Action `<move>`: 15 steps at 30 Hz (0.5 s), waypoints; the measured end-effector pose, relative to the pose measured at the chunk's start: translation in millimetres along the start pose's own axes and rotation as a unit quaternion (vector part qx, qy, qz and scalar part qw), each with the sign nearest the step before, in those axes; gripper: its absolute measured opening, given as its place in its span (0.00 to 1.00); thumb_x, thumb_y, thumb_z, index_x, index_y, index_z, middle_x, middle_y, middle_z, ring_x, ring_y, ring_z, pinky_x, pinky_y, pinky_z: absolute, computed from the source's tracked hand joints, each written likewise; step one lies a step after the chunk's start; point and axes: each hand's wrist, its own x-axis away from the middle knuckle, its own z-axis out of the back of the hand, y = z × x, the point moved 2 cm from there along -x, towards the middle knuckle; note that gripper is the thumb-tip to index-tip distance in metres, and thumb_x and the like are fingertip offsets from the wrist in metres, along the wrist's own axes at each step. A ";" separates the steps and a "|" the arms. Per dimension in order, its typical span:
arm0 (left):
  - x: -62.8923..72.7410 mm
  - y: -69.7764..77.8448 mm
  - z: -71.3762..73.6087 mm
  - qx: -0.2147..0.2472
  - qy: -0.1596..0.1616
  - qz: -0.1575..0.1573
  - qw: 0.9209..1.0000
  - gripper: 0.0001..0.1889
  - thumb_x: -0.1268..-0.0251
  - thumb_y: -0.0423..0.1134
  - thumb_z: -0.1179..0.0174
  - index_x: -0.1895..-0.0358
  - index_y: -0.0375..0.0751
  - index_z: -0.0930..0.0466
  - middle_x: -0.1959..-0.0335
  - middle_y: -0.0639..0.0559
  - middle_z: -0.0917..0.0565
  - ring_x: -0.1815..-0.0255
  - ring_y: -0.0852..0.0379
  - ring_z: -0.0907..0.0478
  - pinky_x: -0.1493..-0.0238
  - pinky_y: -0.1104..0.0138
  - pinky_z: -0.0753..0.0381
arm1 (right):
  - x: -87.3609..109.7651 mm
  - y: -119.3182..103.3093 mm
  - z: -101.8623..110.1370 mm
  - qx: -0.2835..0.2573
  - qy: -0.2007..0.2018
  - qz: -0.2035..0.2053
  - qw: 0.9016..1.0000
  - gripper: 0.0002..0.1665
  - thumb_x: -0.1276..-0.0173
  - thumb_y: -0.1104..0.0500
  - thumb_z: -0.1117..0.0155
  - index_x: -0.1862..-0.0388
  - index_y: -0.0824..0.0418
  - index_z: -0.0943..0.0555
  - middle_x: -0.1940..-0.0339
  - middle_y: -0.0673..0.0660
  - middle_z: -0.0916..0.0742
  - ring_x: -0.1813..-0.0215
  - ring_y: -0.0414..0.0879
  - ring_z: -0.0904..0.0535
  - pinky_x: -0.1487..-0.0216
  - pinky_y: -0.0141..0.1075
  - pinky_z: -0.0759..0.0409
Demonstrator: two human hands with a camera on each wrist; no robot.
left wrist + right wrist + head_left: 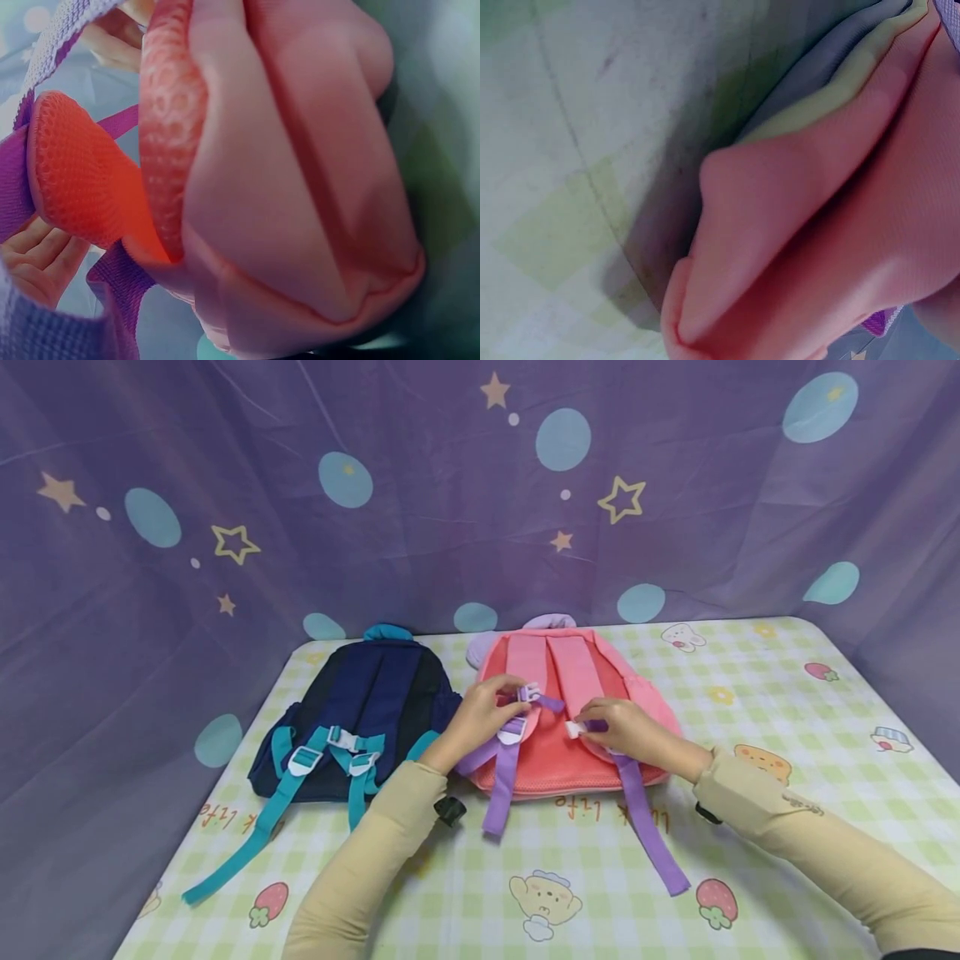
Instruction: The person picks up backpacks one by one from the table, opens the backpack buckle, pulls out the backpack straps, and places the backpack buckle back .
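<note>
Here at the pink backpack, one of two bags on the table and lying by the middle of its far edge, the left hand pinches one buckle piece while the right hand pinches a second piece, the two apart. Two purple straps trail towards the near edge, and just beside, nearer the far left corner, there's one blue backpack, two white sliders showing on its teal straps.
</note>
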 end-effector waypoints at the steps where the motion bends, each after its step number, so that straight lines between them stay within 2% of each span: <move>1: -0.1 0.3 0.4 -0.001 0.000 0.001 1.000 0.14 0.42 0.28 0.32 0.53 0.28 0.20 0.60 0.39 0.15 0.59 0.47 0.18 0.51 0.59 0.19 | 0.2 -0.3 0.1 -0.001 0.000 0.000 1.000 0.10 0.44 0.72 0.29 0.61 0.71 0.14 0.62 0.60 0.14 0.56 0.55 0.17 0.52 0.48 0.19; 7: -0.8 1.7 1.6 0.002 0.009 -0.008 1.000 0.14 0.44 0.27 0.31 0.54 0.29 0.20 0.62 0.39 0.14 0.59 0.47 0.18 0.52 0.57 0.20 | 1.2 -2.3 3.1 -0.016 0.001 0.004 1.000 0.11 0.45 0.73 0.29 0.61 0.72 0.15 0.61 0.61 0.14 0.56 0.56 0.17 0.52 0.49 0.19; 15: -0.4 -0.3 1.6 0.005 0.007 -0.017 1.000 0.14 0.43 0.27 0.32 0.54 0.28 0.21 0.62 0.38 0.14 0.59 0.46 0.17 0.51 0.57 0.20 | -5.1 -4.4 13.3 -0.041 0.033 0.003 0.999 0.11 0.43 0.72 0.29 0.60 0.73 0.16 0.62 0.64 0.13 0.55 0.60 0.17 0.51 0.51 0.20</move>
